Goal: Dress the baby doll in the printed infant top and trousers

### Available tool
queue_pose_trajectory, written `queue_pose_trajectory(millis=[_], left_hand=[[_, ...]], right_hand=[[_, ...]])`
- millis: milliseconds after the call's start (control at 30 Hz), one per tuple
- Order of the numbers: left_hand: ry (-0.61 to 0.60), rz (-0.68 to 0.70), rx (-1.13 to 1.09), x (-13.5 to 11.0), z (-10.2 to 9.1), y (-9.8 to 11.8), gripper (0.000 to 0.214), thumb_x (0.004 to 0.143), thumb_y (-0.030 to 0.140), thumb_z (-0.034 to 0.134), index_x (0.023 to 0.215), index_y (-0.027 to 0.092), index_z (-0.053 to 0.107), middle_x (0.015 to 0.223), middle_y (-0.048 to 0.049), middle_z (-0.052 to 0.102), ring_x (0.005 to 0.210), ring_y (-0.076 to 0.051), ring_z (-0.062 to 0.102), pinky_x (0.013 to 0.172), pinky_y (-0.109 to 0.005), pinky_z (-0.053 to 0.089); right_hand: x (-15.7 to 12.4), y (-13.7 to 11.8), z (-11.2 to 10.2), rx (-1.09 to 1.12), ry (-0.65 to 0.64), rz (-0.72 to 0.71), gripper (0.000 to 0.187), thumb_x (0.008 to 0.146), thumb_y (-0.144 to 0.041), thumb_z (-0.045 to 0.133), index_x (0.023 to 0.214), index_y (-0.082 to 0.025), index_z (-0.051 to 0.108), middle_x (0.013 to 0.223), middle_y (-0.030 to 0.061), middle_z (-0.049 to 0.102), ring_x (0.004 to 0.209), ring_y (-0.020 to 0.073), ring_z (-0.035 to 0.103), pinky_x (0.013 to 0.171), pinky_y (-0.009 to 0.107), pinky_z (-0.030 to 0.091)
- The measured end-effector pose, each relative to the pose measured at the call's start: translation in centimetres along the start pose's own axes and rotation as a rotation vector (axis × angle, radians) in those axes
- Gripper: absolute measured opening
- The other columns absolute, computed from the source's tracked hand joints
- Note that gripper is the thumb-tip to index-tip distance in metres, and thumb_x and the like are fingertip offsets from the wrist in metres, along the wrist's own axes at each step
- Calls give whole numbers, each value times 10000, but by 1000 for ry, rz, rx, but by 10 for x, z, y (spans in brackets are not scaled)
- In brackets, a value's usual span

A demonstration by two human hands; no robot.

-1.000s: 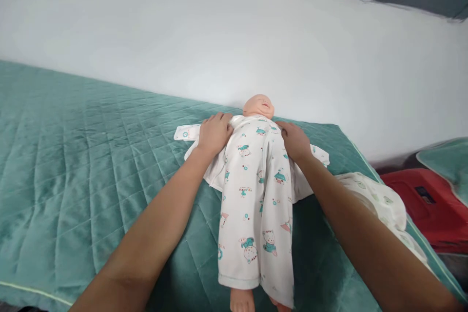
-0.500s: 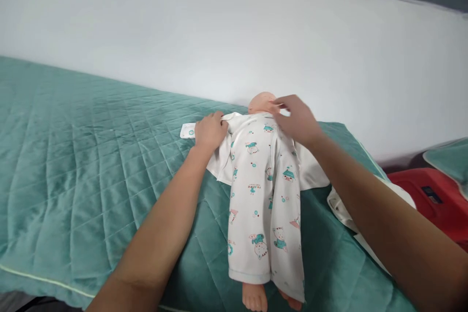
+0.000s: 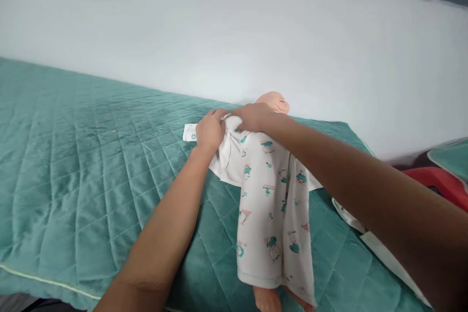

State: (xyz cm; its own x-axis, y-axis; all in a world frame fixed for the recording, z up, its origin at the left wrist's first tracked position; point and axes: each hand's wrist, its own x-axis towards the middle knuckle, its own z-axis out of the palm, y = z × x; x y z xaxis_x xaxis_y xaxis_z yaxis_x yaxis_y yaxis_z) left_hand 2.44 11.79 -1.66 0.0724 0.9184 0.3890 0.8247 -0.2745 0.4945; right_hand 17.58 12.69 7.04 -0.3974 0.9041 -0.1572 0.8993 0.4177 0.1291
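Both hands (image 3: 211, 129) (image 3: 252, 118) meet at the shoulder of a doll (image 3: 272, 101)'s white shirt (image 3: 226, 163)

The doll lies on its back on a green quilted bed cover (image 3: 91, 156), its head up near the white wall (image 3: 146, 24) and its 2 feet (image 3: 268, 300) toward the camera. A white outfit (image 3: 261, 209) printed with small animals and houses covers the body down to the ankles, with 2 loose, wide legs. The white shirt is spread beneath it, showing on both sides, with its plain face up on the left.

The left hand is closed on the shirt beside the doll's shoulder, fingers curled over the cloth. A printed cuff (image 3: 190, 132) sticks out just past that hand and lies flat on the cover. The right arm (image 3: 351, 170) reaches across the doll's chest, and the right hand touches the same part of the shirt, just beside the left. Its fingers are bent; whether they pinch the cloth, I cannot tell. Small folds run through the shirt below the 2 hands.

Partly hidden by the right arm, a white cloth (image 3: 345, 217) lies near the right edge of the bed cover. Beyond that edge is a red object (image 3: 435, 180), also partly hidden.
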Motion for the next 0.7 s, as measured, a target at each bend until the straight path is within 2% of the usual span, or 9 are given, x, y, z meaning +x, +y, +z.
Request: queue_pose_trajectory(millis=[133, 267, 400, 500, 567, 633, 700], left_hand=[[-36, -74, -108, -1, 0, -10, 414, 880, 127, 453, 1151, 284, 723, 1159, -63, 724, 1094, -270, 663, 904, -374, 505], [-94, -89, -34, -5, -1, -11, 431, 884, 122, 432, 1184, 296, 688, 1146, -81, 718, 1047, -298, 673, 807, -388, 511], [-76, -79, 136, -9, -6, -2, 421, 886, 91, 403, 1218, 229, 623, 1187, -156, 667, 1068, -339, 643, 833, -448, 504], [-13, -9, 271, -9, -7, 6, 378, 905, 112, 415, 1224, 195, 599, 1255, -189, 620, 1205, -377, 554, 993, -554, 427], [-31, 97, 296, -8, -5, 11, 380, 908, 144, 460, 1269, 196, 567, 1288, -185, 604, 1252, -372, 513, 1086, -589, 341], [-93, 183, 286, -7, -2, 14, 382, 917, 185, 483, 1295, 192, 541, 1296, -182, 599, 1251, -365, 509, 1105, -581, 321], [-138, 195, 293, -5, 1, 15, 350, 933, 211, 466, 1273, 179, 542, 1286, -186, 601, 1234, -370, 515, 1062, -562, 364]], right_hand=[[-26, 24, -21, 27, 63, 74, 285, 816, -229, 650, 1085, -287, 721, 987, 63, 748, 878, 286, 676, 788, 396, 442], [-36, 30, -30, 79, 105, 127, 262, 796, -200, 671, 1040, -281, 729, 915, 49, 733, 821, 266, 658, 778, 393, 429], [-27, 17, -21, 54, 106, 116, 310, 837, -236, 630, 1138, -273, 698, 1008, 70, 741, 894, 276, 666, 750, 369, 446], [-13, 0, -11, 66, 90, 92, 312, 847, -255, 615, 1151, -262, 687, 1098, 82, 742, 968, 292, 675, 777, 377, 471], [-9, -6, -6, 103, 89, 71, 345, 840, -267, 630, 1181, -245, 677, 1161, 100, 731, 1030, 314, 670, 813, 401, 486], [-15, -2, -1, 206, 151, 72, 403, 847, -269, 625, 1248, -230, 651, 1234, 108, 711, 1104, 317, 653, 871, 421, 494], [-32, 12, 8, 371, 310, 119, 388, 883, -253, 565, 1262, -228, 646, 1287, 87, 695, 1164, 287, 633, 944, 424, 485]])
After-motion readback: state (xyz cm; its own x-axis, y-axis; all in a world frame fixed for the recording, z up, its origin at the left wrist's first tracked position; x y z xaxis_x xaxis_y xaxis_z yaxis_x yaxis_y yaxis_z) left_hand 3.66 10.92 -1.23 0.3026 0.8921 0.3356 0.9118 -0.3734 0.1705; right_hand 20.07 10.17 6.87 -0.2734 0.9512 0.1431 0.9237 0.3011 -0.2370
